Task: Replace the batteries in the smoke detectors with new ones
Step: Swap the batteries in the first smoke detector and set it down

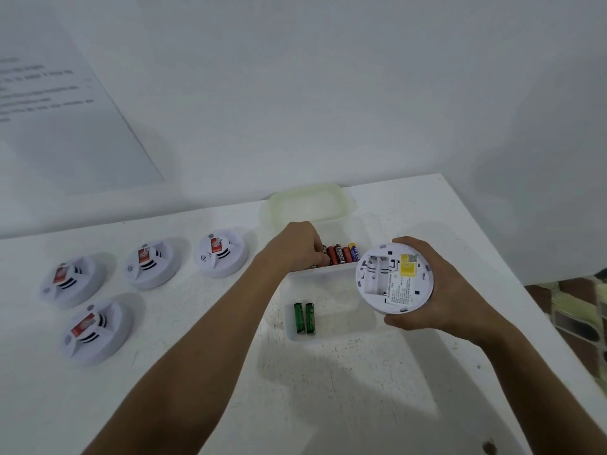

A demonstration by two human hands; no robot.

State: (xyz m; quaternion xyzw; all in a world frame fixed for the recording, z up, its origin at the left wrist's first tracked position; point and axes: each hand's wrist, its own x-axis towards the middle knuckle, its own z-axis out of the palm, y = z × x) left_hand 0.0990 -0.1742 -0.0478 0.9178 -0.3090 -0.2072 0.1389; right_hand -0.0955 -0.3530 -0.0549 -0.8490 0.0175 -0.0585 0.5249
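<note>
My right hand (430, 290) holds a white round smoke detector (394, 280) back side up; its battery bay is open and bare, beside a yellow label. My left hand (295, 244) reaches into the far clear box (364, 231), fingers curled down among the red, black and blue batteries (343, 253); whether it grips one is hidden. Two green batteries (304, 318) lie side by side in the near clear tray (331, 336). Several more smoke detectors with red stickers sit face up on the left: (220, 252), (152, 264), (70, 280), (95, 333).
The white table (295, 389) stands against a white wall. A pale box lid (308, 201) lies behind the battery box. A printed sheet (65, 110) hangs on the wall at left. The table's right edge drops to a patterned floor (578, 316).
</note>
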